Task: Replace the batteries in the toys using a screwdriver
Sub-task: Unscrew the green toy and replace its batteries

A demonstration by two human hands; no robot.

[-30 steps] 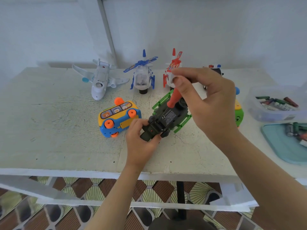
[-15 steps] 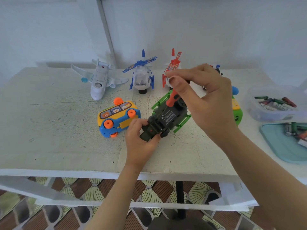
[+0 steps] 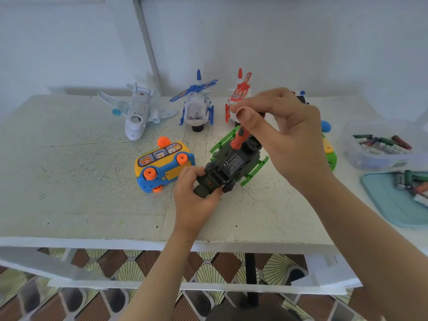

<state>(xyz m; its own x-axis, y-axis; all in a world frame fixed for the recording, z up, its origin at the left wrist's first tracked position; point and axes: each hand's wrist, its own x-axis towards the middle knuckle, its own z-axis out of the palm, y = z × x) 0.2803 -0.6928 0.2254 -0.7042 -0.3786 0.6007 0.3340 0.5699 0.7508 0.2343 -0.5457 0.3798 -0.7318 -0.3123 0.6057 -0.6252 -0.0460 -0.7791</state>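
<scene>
Dark-green plastic, belly up: the toy [image 3: 231, 162] lies near the middle of the surface [image 3: 69, 181], its tail gripped by the left hand [image 3: 193, 200], fingers [image 3: 188, 173] curled round it. The right hand [image 3: 287, 137] pinches the top of the screwdriver [image 3: 239, 139] between thumb and forefinger, the tip set down on the toy's underside; the screw itself is hidden. The likely trouble is the tip riding out of the screw head, since the screwdriver leans and is only lightly pinched; a slip could chew the head or skid the toy into the bus [image 3: 162, 164] just beside it. A freed screw could roll off the near edge. The surface is white, scuffed, stained; other toys [image 3: 196, 107] stand at the back, batteries [image 3: 382, 142] in a tub [image 3: 370, 162] at right. Plain white wall [image 3: 301, 42] behind, patterned tiles [image 3: 115, 274] below.
</scene>
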